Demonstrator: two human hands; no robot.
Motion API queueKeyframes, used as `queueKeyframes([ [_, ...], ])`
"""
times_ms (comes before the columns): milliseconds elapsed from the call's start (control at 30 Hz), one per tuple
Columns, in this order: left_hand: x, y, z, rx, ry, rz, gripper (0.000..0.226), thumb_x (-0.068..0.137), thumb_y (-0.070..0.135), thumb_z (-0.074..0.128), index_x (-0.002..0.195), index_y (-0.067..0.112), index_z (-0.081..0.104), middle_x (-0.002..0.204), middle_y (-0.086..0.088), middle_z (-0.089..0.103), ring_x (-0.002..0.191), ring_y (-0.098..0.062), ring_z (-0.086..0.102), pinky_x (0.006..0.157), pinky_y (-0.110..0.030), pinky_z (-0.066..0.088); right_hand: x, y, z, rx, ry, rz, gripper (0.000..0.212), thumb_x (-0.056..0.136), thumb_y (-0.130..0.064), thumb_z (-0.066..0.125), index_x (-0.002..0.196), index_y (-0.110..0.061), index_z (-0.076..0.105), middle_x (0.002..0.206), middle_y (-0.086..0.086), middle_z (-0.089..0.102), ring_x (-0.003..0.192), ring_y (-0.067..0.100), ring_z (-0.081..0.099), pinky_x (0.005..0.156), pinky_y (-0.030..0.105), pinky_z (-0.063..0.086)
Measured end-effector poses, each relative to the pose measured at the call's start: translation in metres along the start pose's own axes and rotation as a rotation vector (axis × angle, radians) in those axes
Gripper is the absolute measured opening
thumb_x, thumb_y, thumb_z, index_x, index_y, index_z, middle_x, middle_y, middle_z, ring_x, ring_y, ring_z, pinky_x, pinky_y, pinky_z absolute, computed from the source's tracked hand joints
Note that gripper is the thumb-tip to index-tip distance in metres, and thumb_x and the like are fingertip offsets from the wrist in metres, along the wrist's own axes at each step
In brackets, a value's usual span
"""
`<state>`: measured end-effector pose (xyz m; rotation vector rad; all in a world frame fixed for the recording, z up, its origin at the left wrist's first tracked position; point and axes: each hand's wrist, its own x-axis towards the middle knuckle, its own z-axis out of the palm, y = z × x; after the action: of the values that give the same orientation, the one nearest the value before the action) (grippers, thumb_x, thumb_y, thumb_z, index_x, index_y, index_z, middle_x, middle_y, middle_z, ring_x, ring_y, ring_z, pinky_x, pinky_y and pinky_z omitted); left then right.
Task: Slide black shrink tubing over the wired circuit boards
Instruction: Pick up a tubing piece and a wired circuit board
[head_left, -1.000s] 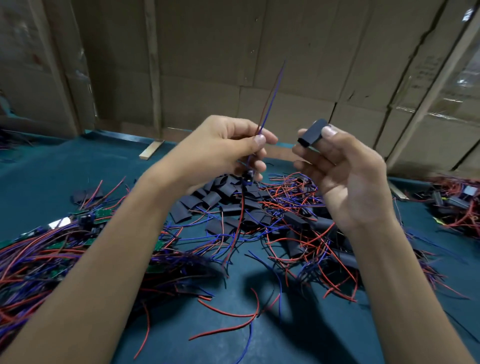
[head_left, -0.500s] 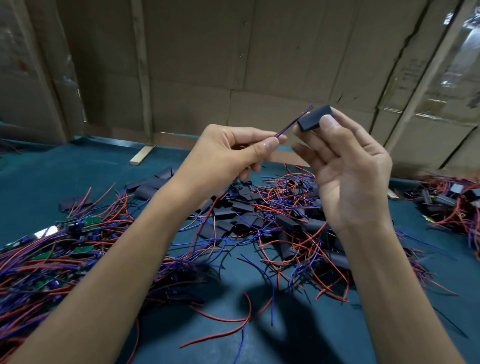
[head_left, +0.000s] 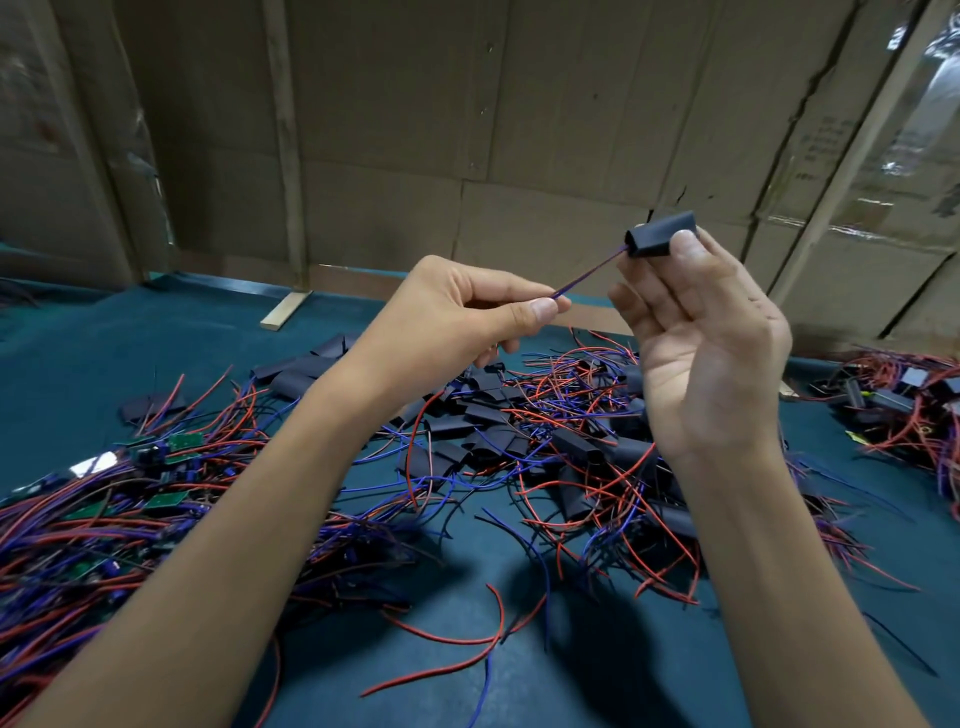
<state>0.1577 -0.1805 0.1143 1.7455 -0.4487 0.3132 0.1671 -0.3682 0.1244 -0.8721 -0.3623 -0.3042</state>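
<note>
Head view: no legible writing; faint print on the cardboard wall (head_left: 571, 130) is unreadable. Right hand (head_left: 711, 353) pinches a short, flattened matte black tube (head_left: 662, 235) at thumb and fingertips, open mouth facing left. Left hand (head_left: 457, 322) pinches thin purple-blue wires (head_left: 587, 273), whose tips now enter the tube mouth; half a second earlier they lay just outside it. Below both hands, red and blue wire tangles and loose black sleeves (head_left: 488, 415) cover the teal mat (head_left: 78, 364).

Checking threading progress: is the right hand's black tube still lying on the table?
No, the right hand holds the black tube up in the air, above the table.
</note>
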Motion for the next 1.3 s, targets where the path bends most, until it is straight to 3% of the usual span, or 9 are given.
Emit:
queueKeyframes([
  [100,-0.001,0.001,0.000,0.027,-0.017,-0.013,0.013,0.092,0.026,0.073,0.102,0.026,0.081,0.093,-0.029,0.068,0.071,-0.024,0.050,0.061,-0.031,0.042,0.002,0.000,-0.003,-0.007,-0.005,0.008,0.038,0.097,-0.007,0.061,0.130,0.011,0.057,0.105,0.020,0.068,0.092,0.027,0.069,0.080,0.035,0.056],
  [200,-0.001,0.002,0.001,0.028,-0.017,-0.015,0.013,0.092,0.027,0.073,0.102,0.026,0.081,0.090,-0.026,0.069,0.070,-0.024,0.049,0.063,-0.034,0.042,0.001,0.004,-0.004,-0.106,-0.055,0.010,0.015,0.094,-0.001,0.063,0.108,-0.001,0.069,0.096,0.018,0.073,0.083,0.025,0.071,0.073,0.034,0.058],
  [367,-0.001,0.003,0.005,0.089,-0.013,0.041,0.008,0.090,0.023,0.075,0.092,0.017,0.080,0.066,-0.001,0.066,0.057,-0.014,0.055,0.060,-0.027,0.047,-0.002,0.016,-0.004,-0.315,-0.084,-0.004,0.009,0.086,0.001,0.074,0.094,-0.003,0.073,0.082,0.009,0.076,0.073,0.024,0.069,0.067,0.031,0.056],
  [567,-0.002,-0.005,-0.010,0.225,-0.226,-0.145,0.038,0.075,0.030,0.086,0.110,0.021,0.074,0.099,0.001,0.078,0.092,-0.007,0.073,0.089,-0.023,0.056,0.004,0.009,-0.007,-0.248,0.050,-0.089,0.007,0.085,0.002,0.075,0.088,-0.004,0.073,0.077,0.012,0.074,0.067,0.023,0.067,0.062,0.030,0.053],
  [667,-0.005,-0.017,-0.016,0.362,-0.348,-0.219,0.022,0.082,0.019,0.083,0.102,0.017,0.076,0.093,0.000,0.078,0.088,-0.010,0.074,0.085,-0.019,0.055,0.006,0.004,-0.009,-0.199,0.071,-0.094,0.011,0.087,0.003,0.073,0.083,-0.008,0.072,0.074,0.008,0.072,0.066,0.020,0.067,0.062,0.029,0.052],
  [767,-0.005,-0.024,-0.017,0.314,-0.302,-0.200,0.007,0.088,0.014,0.076,0.095,0.011,0.077,0.084,-0.006,0.078,0.077,-0.009,0.072,0.077,-0.025,0.055,0.005,0.002,-0.009,-0.167,0.085,-0.079,0.012,0.087,0.003,0.072,0.083,-0.008,0.071,0.072,0.007,0.070,0.065,0.018,0.066,0.063,0.030,0.053],
  [933,-0.003,-0.028,-0.015,0.163,-0.292,-0.203,0.003,0.095,0.011,0.067,0.096,0.008,0.066,0.096,-0.008,0.078,0.094,-0.023,0.075,0.089,-0.039,0.060,0.007,0.000,-0.011,-0.153,0.098,-0.054,0.011,0.090,0.001,0.070,0.084,-0.009,0.068,0.068,0.004,0.068,0.063,0.016,0.064,0.062,0.030,0.054],
  [1100,-0.002,-0.026,-0.004,-0.111,-0.179,-0.218,0.004,0.097,0.003,0.061,0.095,0.006,0.065,0.083,-0.011,0.073,0.072,-0.020,0.068,0.065,-0.032,0.058,0.008,0.003,-0.014,-0.197,0.028,0.067,0.006,0.091,-0.008,0.070,0.095,-0.006,0.065,0.080,0.010,0.072,0.076,0.023,0.069,0.068,0.032,0.054],
  [1300,-0.001,-0.017,0.002,-0.243,-0.105,-0.197,0.006,0.096,0.003,0.061,0.095,0.005,0.066,0.085,-0.010,0.070,0.067,-0.014,0.058,0.054,-0.022,0.044,0.003,0.012,-0.009,-0.305,-0.058,0.187,0.004,0.091,-0.008,0.070,0.093,-0.005,0.069,0.081,0.010,0.073,0.073,0.022,0.068,0.064,0.028,0.056],
])
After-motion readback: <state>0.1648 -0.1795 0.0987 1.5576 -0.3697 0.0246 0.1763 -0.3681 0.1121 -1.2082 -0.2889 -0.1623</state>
